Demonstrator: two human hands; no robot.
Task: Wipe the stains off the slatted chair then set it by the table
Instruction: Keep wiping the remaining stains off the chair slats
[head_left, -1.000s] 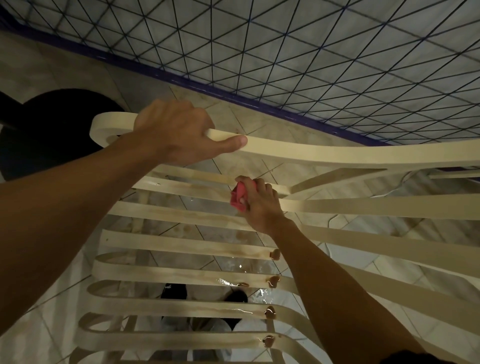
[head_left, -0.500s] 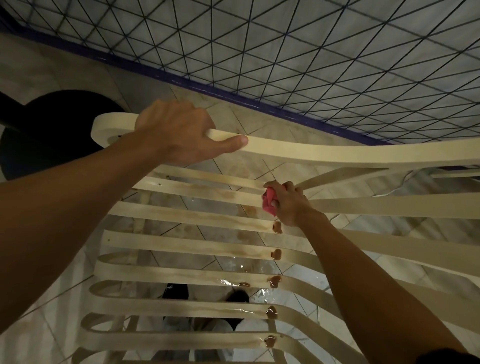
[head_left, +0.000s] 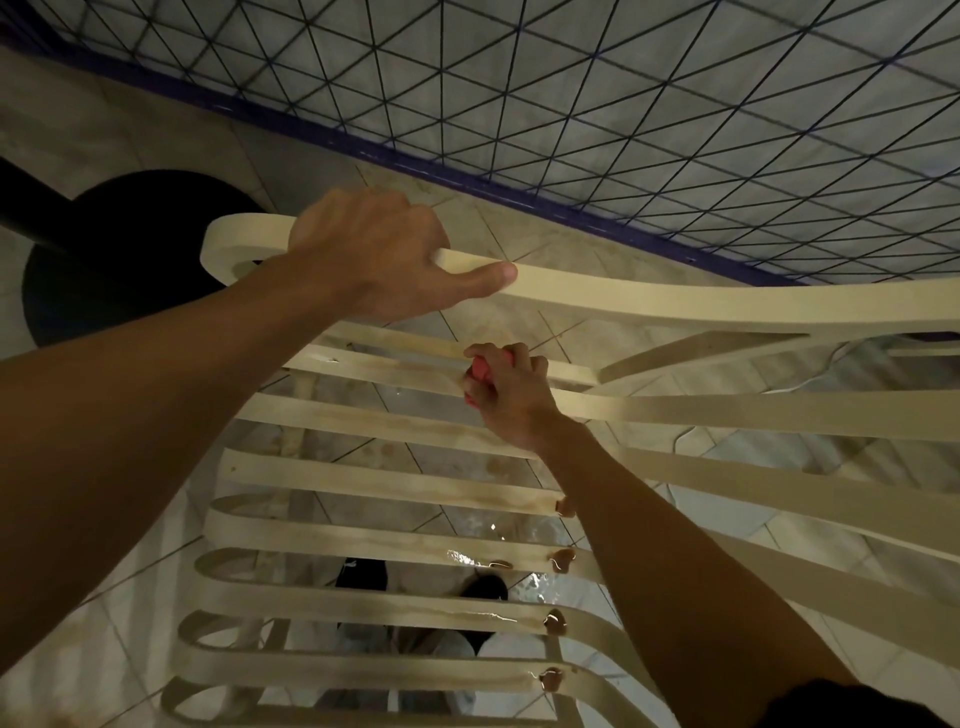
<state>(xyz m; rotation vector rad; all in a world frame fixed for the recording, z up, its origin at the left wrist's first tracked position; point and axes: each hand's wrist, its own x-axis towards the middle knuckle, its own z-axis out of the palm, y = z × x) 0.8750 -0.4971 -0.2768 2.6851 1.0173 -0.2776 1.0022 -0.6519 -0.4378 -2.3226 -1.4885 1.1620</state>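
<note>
The wiping looks partway done, by my reading. The slatted chair (head_left: 363, 483) fills the view from centre to 6 o'clock, standing on the tiled floor (head_left: 78, 597) close before the person. Its lower slats show tan streaks, with brown drips (head_left: 555, 621) at their ends toward 5 o'clock, so much cleaning is left, and the move to the bench is not yet begun. A dark round base (head_left: 119, 249) sits at 9 o'clock; whether it belongs to the bench I cannot tell. The left hand (head_left: 374, 249) is clenched round the top rail at 11 o'clock. The right hand (head_left: 511, 400), at centre, grasps a pink cloth (head_left: 480, 371) pressed against an upper slat.
</note>
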